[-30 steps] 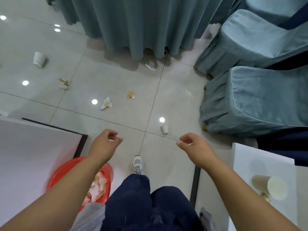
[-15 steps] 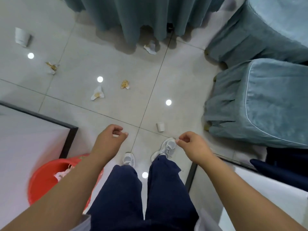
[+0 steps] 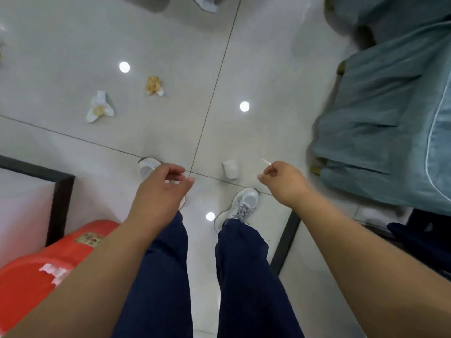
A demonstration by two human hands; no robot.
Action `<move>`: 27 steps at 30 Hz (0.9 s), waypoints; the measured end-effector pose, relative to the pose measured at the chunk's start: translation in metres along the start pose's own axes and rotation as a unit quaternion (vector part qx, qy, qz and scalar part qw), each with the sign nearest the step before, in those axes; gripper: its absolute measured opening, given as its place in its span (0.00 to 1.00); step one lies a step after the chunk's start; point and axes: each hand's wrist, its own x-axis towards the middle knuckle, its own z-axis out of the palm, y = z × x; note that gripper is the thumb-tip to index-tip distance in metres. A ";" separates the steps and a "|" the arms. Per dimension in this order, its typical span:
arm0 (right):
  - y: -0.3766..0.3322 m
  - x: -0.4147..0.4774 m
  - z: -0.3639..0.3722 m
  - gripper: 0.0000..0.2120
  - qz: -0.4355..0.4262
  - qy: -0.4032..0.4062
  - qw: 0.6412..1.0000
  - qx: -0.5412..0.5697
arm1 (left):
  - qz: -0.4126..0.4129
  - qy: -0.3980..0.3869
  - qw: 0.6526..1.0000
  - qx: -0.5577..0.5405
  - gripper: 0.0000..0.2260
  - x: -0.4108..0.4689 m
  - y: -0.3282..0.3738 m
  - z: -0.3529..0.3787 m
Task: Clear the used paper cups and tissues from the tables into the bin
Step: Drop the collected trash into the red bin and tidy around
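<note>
Over the floor (image 3: 170,45), left hand (image 3: 159,189) and right hand (image 3: 284,182), both loosely curled, empty; one paper cup (image 3: 230,169), two stained tissues (image 3: 100,107) (image 3: 153,86).

A banquet hall: teal slip-covered chairs (image 3: 390,123), black-edged tables (image 3: 61,203), glossy tiled floor (image 3: 73,45).

Single head-worn view, wide-angle. Faces almost straight down onto the tiled floor (image 3: 256,57) from standing height. Wearer's trouser legs (image 3: 156,276) fill the bottom centre; both arms enter from the lower corners. Frame edges bowed by the lens.
</note>
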 end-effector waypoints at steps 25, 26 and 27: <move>0.042 0.299 0.193 0.40 0.063 -0.038 0.989 -0.131 | 0.407 -0.070 0.732 0.542 0.21 0.282 0.035 0.088; 0.041 0.303 0.193 0.39 0.065 -0.039 0.989 -0.127 | 0.408 -0.076 0.729 0.545 0.21 0.287 0.037 0.092; 0.040 0.305 0.191 0.37 0.065 -0.037 0.990 -0.122 | 0.410 -0.078 0.728 0.543 0.21 0.292 0.039 0.094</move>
